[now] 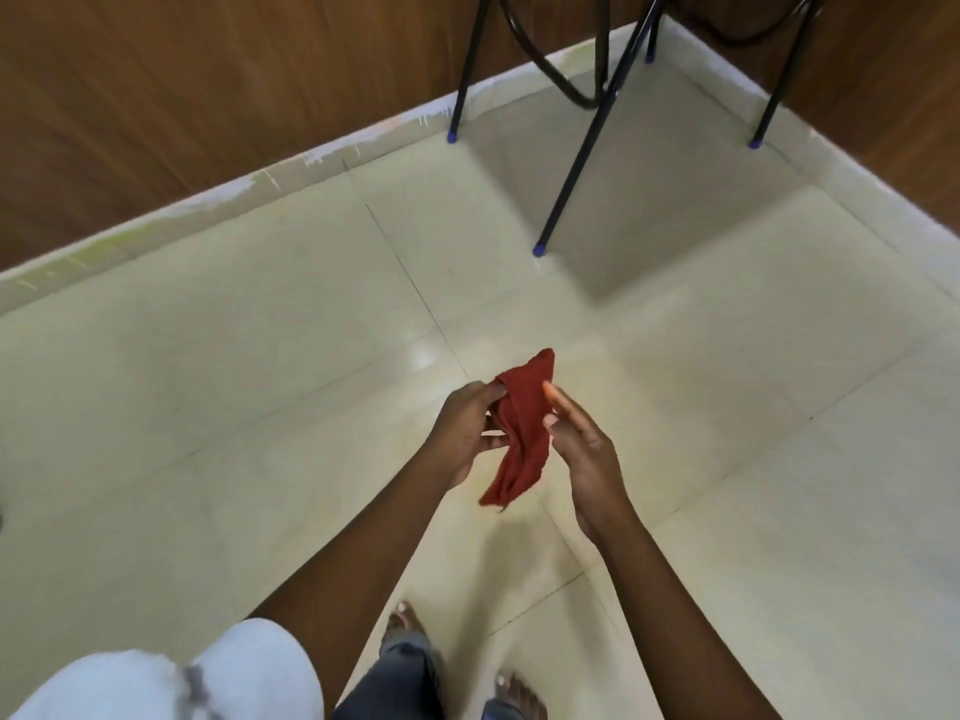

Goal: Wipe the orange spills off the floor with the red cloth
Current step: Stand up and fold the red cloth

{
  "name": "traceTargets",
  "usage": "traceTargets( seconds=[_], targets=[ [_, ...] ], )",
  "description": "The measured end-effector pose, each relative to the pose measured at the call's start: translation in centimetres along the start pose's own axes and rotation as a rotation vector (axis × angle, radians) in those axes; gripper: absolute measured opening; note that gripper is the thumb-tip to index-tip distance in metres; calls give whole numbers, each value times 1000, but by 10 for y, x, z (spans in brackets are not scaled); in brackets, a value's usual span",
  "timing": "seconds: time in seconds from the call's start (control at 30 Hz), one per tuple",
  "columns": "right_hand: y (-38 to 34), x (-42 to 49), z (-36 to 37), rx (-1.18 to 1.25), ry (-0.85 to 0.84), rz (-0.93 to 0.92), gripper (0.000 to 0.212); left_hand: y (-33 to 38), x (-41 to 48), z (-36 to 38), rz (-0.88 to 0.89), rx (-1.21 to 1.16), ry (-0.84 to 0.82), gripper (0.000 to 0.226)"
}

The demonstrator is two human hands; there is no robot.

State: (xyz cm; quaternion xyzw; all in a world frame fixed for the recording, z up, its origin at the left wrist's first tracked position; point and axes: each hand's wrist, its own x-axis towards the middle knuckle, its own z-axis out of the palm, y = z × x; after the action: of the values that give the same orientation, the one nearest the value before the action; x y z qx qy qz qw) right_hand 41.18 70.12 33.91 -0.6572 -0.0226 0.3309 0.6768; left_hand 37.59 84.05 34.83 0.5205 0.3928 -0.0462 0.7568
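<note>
The red cloth (522,433) hangs crumpled in the air above the pale tiled floor (260,356), in the middle of the view. My left hand (465,431) pinches its upper left edge with curled fingers. My right hand (584,444) is beside the cloth's right edge, fingers mostly straight, fingertips touching the fabric. No orange spill shows on the floor tiles in view.
Black metal chair legs with blue feet (540,249) stand at the upper right near the corner. Brown wooden wall panels (208,96) and a pale skirting run along the back. My bare feet (410,628) and jeans are at the bottom.
</note>
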Motion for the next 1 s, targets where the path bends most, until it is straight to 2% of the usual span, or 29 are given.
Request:
traceTargets(
  seconds=[0.17, 0.3, 0.47, 0.6, 0.67, 0.7, 0.77, 0.83, 0.9, 1.0],
  targets=[
    [-117, -69, -2, -1, 63, 49, 32, 93, -105, 24, 55, -29, -2, 14],
    [-193, -120, -2, -79, 41, 91, 25, 150, -181, 40, 42, -90, -58, 13],
    [-269, -181, 3, -142, 21, 70, 31, 201, -265, 42, 69, -205, -139, 12],
    [-305, -214, 6, -100, -62, 117, 34, 228, -309, 39, 86, -309, -186, 16],
    [-314, -224, 12, -81, -31, 121, 37, 242, -326, 37, 95, -335, -208, 17],
    [-320, -227, 18, -158, 23, 70, 39, 249, -334, 35, 113, -322, -210, 18],
    [-328, -230, 32, -461, 168, -94, 38, 257, -344, 35, 161, -244, -194, 20],
    [-343, -238, 56, -576, 273, -278, 26, 265, -353, 33, 217, -126, -181, 19],
    [-356, -246, 86, -603, 220, -355, 22, 266, -360, 32, 265, -31, -180, 19],
    [-362, -249, 119, -784, 227, -351, 31, 268, -367, 27, 281, 27, -189, 25]
  ],
)
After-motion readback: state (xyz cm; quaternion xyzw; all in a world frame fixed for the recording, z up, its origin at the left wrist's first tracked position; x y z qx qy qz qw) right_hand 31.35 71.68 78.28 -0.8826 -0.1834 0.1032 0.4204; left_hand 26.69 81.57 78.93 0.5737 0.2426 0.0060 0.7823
